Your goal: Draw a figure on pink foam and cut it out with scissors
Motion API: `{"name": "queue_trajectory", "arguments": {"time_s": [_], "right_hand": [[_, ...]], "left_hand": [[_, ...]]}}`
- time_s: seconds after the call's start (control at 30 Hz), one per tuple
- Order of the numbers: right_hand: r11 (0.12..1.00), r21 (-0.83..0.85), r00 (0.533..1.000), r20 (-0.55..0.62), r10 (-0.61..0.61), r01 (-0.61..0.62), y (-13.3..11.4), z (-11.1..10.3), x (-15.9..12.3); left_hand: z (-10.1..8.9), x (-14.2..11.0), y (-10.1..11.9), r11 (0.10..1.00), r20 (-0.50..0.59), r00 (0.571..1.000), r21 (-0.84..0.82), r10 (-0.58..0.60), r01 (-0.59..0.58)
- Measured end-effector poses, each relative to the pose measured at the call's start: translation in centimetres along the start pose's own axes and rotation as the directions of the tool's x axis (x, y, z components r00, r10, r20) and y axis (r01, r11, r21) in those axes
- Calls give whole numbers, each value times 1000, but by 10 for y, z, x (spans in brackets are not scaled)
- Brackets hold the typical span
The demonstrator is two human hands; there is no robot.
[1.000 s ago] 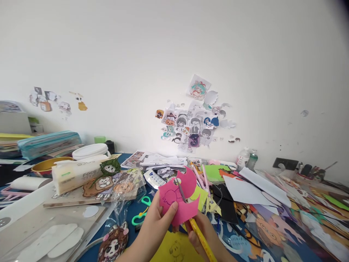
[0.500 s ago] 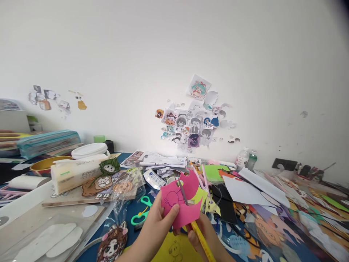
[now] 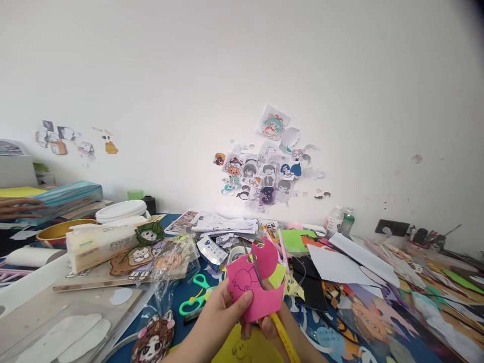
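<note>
My left hand pinches a bright pink sheet of paper with its thumb on top. A round figure is drawn on the sheet in dark line, and its upper right is cut into a curved flap. The metal blades of scissors lie across the cut. Mostly behind the paper, my right hand is closed on the scissors, whose handles are hidden. A long yellow strip runs down from the paper past my right fingers; whether it belongs to the scissors I cannot tell. Below lies a yellow sheet with a drawing.
Green-handled scissors lie left of my hands. Further left are a tissue pack and cut-out figures. White sheets and paper scraps crowd the right, with bottles behind. Another person's hand is by a blue pencil case.
Another person's hand has come in at the far left by the pencil case. My hands and the pink paper have shifted slightly right and down in view; both grips stay the same.
</note>
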State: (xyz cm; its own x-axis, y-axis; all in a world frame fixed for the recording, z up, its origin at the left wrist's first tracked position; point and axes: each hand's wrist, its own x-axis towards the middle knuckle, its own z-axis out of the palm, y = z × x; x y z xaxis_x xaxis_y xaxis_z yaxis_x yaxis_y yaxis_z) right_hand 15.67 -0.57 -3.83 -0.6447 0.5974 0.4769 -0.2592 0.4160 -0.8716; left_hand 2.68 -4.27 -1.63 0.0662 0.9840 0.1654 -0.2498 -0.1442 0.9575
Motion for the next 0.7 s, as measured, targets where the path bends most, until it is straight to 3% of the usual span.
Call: {"name": "queue_trajectory", "arguments": {"time_s": [0.13,0.37,0.57,0.7], "right_hand": [[998,-63,1000,-19,6,-7,-4,-1,1],[1000,-13,999,28,-21,21,-1,-1,4],[989,-145,999,20,-31,33,-9,-7,2],[998,-64,999,44,-22,25,-12,-5,4]], "left_hand": [[1,-1,3,1000,1,1000,9,-13,13],[-2,1,1,998,-10,1000,51,-22,22],[-4,-3,3,983,-39,997,169,-62,68],[-3,-5,10,985,-48,995,145,-86,92]]}}
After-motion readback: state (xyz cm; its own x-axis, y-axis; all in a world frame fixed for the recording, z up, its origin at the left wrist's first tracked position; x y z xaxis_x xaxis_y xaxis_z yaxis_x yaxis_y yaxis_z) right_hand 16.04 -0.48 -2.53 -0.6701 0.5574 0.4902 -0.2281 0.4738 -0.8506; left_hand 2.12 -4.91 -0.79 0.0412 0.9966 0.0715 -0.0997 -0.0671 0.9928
